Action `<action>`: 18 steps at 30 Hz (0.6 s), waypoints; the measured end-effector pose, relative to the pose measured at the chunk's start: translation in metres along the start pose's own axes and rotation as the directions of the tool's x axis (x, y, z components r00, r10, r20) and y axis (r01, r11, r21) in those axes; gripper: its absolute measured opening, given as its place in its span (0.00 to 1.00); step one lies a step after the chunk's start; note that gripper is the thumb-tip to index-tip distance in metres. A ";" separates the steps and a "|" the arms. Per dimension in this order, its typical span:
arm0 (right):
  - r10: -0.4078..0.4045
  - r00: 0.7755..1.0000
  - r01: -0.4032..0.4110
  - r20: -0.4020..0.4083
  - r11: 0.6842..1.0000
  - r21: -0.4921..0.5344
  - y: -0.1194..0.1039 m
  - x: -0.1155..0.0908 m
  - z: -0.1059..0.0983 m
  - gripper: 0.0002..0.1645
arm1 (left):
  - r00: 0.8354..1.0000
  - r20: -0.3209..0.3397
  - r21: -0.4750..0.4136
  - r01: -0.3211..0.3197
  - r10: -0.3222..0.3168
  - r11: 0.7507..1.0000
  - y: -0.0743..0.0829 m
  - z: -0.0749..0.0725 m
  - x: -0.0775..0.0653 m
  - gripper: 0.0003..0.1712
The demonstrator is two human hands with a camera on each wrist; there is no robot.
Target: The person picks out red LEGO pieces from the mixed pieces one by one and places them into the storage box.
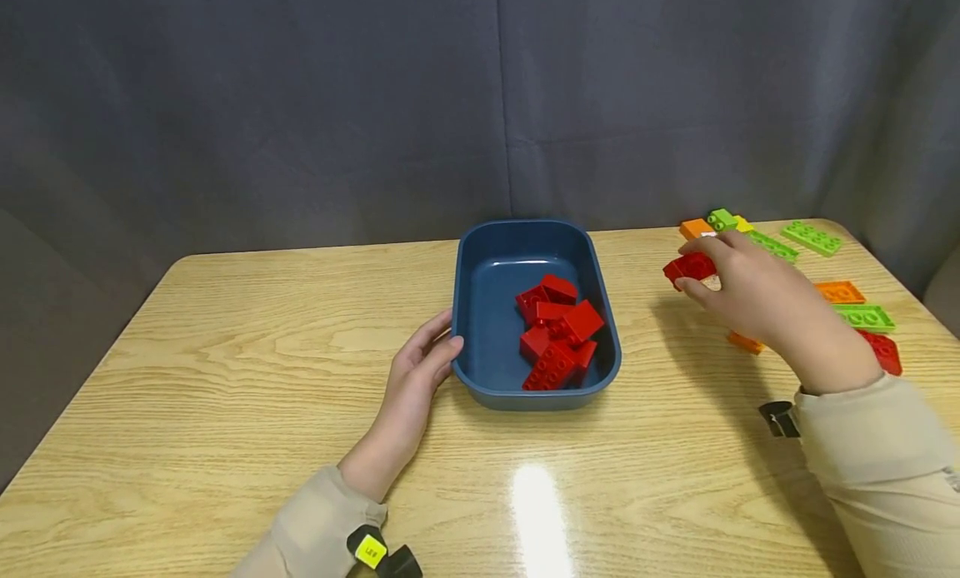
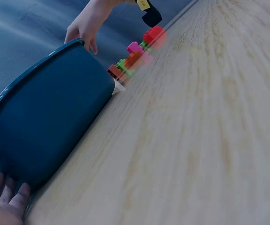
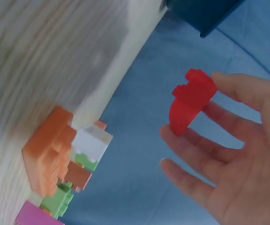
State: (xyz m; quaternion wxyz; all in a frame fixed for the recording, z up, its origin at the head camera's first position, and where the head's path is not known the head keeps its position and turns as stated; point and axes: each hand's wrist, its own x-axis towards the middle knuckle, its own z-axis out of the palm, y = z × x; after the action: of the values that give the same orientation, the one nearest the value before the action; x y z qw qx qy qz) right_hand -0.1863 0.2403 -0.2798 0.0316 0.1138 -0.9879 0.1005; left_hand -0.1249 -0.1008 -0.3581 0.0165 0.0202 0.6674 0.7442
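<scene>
Over the right part of the table, my right hand pinches a red toy brick between thumb and fingertips. In the right wrist view this red brick shows studs and a curved side, held up off the table. My left hand holds the near left side of a dark blue bin, thumb at the rim and fingers along the outer wall. Inside the bin, several red bricks lie piled toward the right side. The left wrist view shows the left fingers low against the bin's wall.
Loose bricks lie at the table's right: a green plate, an orange piece, another green piece and a red brick, partly behind the right forearm. A grey curtain hangs behind the wooden table.
</scene>
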 end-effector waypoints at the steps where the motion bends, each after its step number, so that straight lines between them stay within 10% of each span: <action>1: -0.009 1.000 0.009 -0.006 1.000 -0.001 -0.002 0.000 0.001 0.29 | 1.000 0.000 -0.001 0.000 0.000 1.000 0.000 0.000 0.000 0.27; 18: -0.259 0.919 0.237 -0.296 0.965 -0.109 -0.032 -0.005 0.005 0.25 | 1.000 -0.004 0.004 0.005 -0.005 1.000 0.000 0.000 0.000 0.27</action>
State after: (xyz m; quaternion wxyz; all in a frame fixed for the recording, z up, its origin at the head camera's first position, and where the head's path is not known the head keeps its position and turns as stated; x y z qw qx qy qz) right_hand -0.1741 0.2099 -0.2795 0.2016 0.2200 -0.9513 0.0771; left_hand -0.1251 -0.1007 -0.3582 0.0169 0.0172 0.6691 0.7428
